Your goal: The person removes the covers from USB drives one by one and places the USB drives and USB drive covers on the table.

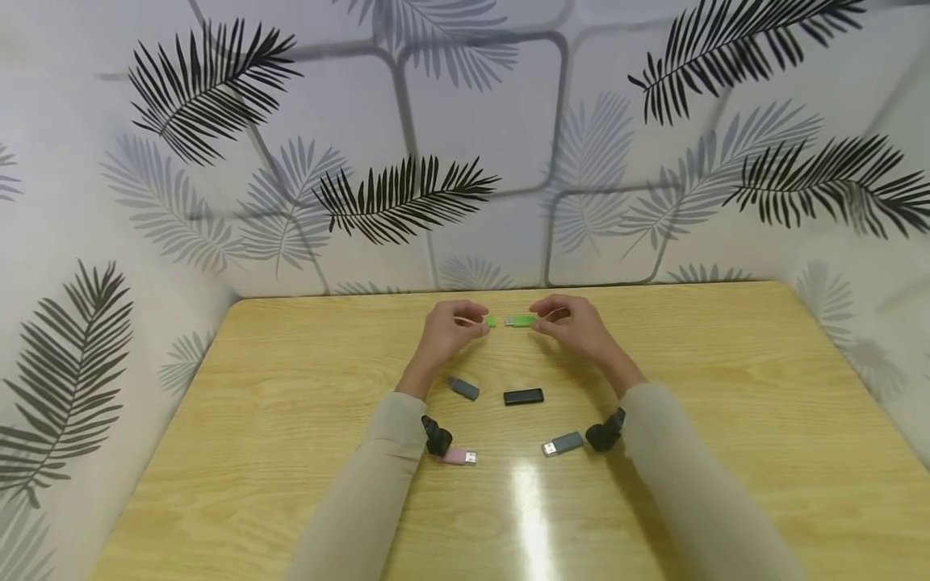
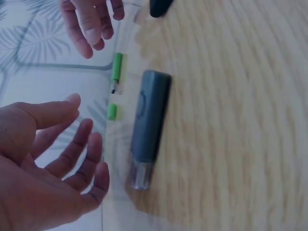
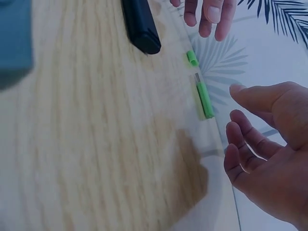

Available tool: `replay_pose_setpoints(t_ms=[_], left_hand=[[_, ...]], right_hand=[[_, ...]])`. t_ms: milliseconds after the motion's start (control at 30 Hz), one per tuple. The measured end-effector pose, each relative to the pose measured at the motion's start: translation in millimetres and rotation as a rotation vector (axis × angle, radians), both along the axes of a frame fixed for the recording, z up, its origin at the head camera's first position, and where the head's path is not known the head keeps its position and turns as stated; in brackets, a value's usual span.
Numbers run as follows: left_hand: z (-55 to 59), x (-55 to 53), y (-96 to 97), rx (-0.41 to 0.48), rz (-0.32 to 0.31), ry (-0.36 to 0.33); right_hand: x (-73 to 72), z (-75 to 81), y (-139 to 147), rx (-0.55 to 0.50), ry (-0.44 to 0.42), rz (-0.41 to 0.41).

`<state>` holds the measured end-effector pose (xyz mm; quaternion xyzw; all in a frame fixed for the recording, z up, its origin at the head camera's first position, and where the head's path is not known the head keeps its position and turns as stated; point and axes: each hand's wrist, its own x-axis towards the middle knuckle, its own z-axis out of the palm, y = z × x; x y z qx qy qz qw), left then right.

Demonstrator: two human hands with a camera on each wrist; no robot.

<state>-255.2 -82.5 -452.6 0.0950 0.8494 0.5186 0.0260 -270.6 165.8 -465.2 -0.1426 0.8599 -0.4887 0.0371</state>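
We see the green USB stick (image 1: 523, 321) lying flat on the wooden table (image 1: 291, 452), between the fingers of the two hands. Its long axis runs from side to side, roughly along the table's far edge, with the metal plug (image 1: 509, 322) pointing toward the left hand's fingers and the plain body end just beside the right hand's fingers. The green cap (image 1: 492, 321) lies off the plug, nearly in line with it, just past the left fingertips, with a small gap between the two parts. We cannot tell which way the cap's mouth faces.

Both arms reach forward and slant inward, so we find the left hand (image 1: 448, 326) and the right hand (image 1: 576, 323) facing each other across the green pieces. On each, the thumb stands apart from the forefinger and the other fingers are loosely bent and spread, pinching nothing; both wrist views show a gap between the fingertips and the green pieces.

Nearer to us than the fingers lie a dark grey stick (image 1: 463, 389) by the left wrist, a black stick (image 1: 523, 397), a second grey stick (image 1: 563, 444) with its plug pointing left, and a pink stick (image 1: 458, 457) with its plug pointing right.
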Motion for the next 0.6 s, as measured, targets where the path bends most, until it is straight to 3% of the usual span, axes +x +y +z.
replay_pose_setpoints(t_ms=[600], left_hand=[[9.0,33.5,-15.3,0.069,-0.03,0.032]], right_hand=[[34.7,8.5,0.7,-0.079,0.091,-0.018]])
